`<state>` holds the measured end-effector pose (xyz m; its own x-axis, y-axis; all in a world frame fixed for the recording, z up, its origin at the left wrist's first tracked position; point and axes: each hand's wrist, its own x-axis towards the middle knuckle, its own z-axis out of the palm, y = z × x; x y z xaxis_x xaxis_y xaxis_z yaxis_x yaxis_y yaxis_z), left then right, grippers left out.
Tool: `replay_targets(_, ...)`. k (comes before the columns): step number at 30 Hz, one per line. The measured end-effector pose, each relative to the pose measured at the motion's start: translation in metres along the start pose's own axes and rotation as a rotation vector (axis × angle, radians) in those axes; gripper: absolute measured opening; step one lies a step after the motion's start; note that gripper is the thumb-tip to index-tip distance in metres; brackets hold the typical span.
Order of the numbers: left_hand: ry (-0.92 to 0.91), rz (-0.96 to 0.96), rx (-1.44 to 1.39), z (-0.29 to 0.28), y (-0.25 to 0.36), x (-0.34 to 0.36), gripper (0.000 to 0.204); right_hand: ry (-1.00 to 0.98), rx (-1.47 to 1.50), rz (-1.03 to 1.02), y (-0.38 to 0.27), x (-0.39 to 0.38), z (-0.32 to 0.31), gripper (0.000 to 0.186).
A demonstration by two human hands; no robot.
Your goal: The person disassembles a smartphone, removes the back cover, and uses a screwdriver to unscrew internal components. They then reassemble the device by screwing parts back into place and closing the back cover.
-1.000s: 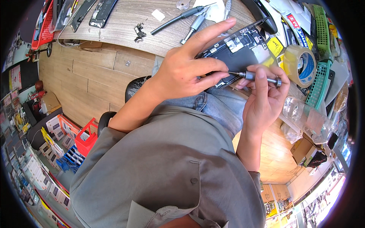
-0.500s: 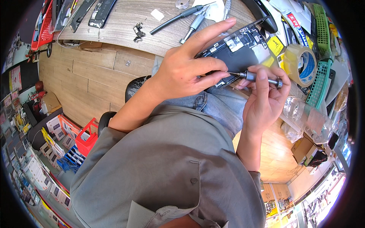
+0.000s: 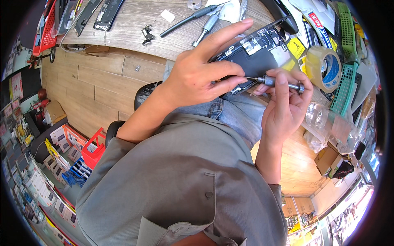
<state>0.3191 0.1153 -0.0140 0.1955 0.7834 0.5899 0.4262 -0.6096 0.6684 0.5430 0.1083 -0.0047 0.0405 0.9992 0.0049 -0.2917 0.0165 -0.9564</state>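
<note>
An opened smartphone (image 3: 262, 60) is tilted between my hands, its inner side up, with boards and brackets bared at the far end. My right hand (image 3: 285, 104) is closed round a grey metal precision screwdriver (image 3: 269, 81), thumb on top. The shaft points left, to where my left hand (image 3: 195, 76) pinches its thin tip between thumb and forefinger, over the phone's near edge. Another left finger stretches along the phone's far left edge; the rest are hidden. What supports the phone from below, and whether a screw sits at the tip, I cannot see.
On the wooden bench (image 3: 127, 30) lie a dark pen-shaped tool (image 3: 188, 20), another screwdriver (image 3: 208, 28), small metal parts (image 3: 147, 35) and another opened phone (image 3: 108, 15). A tape roll (image 3: 324, 69) and green baskets (image 3: 344, 88) crowd the right. A red basket (image 3: 49, 30) stands far left.
The bench items have shifted slightly leftward in view. Both hands keep the same grip, with the screwdriver's tip still between the left thumb and forefinger.
</note>
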Motion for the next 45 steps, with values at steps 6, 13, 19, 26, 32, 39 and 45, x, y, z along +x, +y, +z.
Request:
replay_targets(6,0.002,-0.009,-0.003,0.000,0.001,-0.001,0.024,0.002,0.002,-0.004,0.000,0.000,0.001,0.033)
replay_targets(13,0.003,-0.006,0.004,0.001,0.000,-0.001,0.024,0.018,-0.014,-0.002,-0.001,0.000,0.002,0.033)
replay_targets(19,-0.003,-0.005,0.006,0.001,0.000,0.000,0.024,0.015,-0.013,0.004,-0.001,0.000,0.002,0.033)
replay_targets(26,-0.003,-0.007,0.007,0.001,0.000,-0.001,0.025,0.010,-0.015,0.008,-0.002,0.000,0.002,0.032)
replay_targets(32,0.004,-0.021,-0.007,0.001,0.001,-0.002,0.036,0.008,-0.003,0.003,-0.003,-0.001,0.003,0.032)
replay_targets(39,0.032,-0.031,-0.064,-0.003,0.004,0.001,0.045,0.074,0.016,0.019,-0.007,0.002,0.001,0.031)
replay_targets(45,0.060,-0.061,0.006,-0.003,0.012,0.008,0.036,0.169,-0.033,-0.030,-0.013,0.012,-0.009,0.037)
